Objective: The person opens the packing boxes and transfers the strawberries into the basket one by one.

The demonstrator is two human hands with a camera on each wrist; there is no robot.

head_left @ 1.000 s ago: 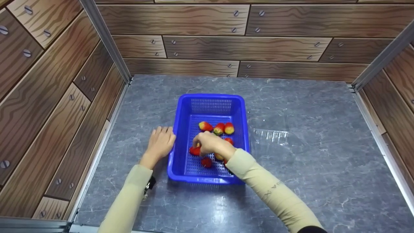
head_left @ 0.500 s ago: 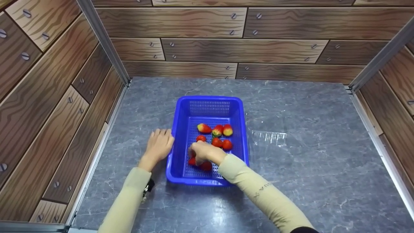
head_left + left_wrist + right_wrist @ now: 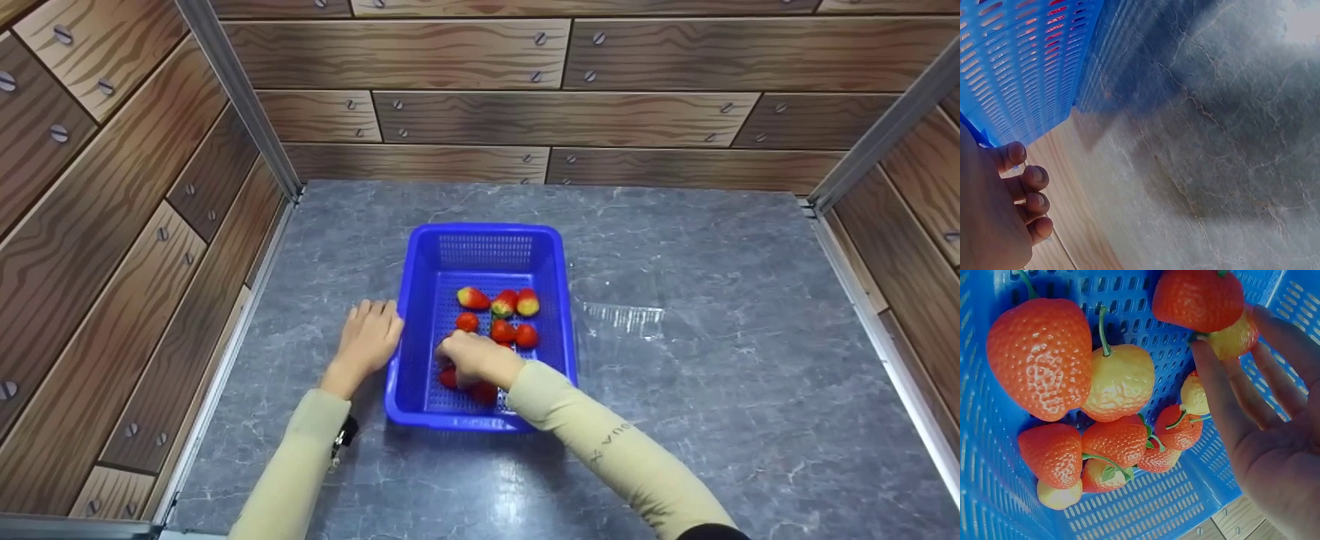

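A blue plastic basket (image 3: 484, 230) with slotted walls stands on the grey marbled floor. Several red strawberries with yellowish ends lie inside; among them are a strawberry (image 3: 473, 298) in the far row and a large red strawberry (image 3: 1041, 360). My left hand (image 3: 369, 337) holds the basket's left rim, its fingers bent outside the wall; the thumb is hidden in the left wrist view. Reaching down into the near left part, my right hand (image 3: 472, 358) has its fingertips on both sides of a red-and-yellow strawberry (image 3: 1234, 338). Another red strawberry (image 3: 1199, 298) lies right against that one.
Right of the basket, a clear plastic piece (image 3: 624, 319) with a ridged strip lies flat on the marbled floor (image 3: 735, 360). Wood-print panels (image 3: 465, 116) enclose the space at the back and both sides, with metal posts (image 3: 251, 105) at the corners.
My right hand has moved toward the near end of the basket, uncovering red strawberries in the middle. The left hand keeps its place at the rim. The whole view has shifted slightly.
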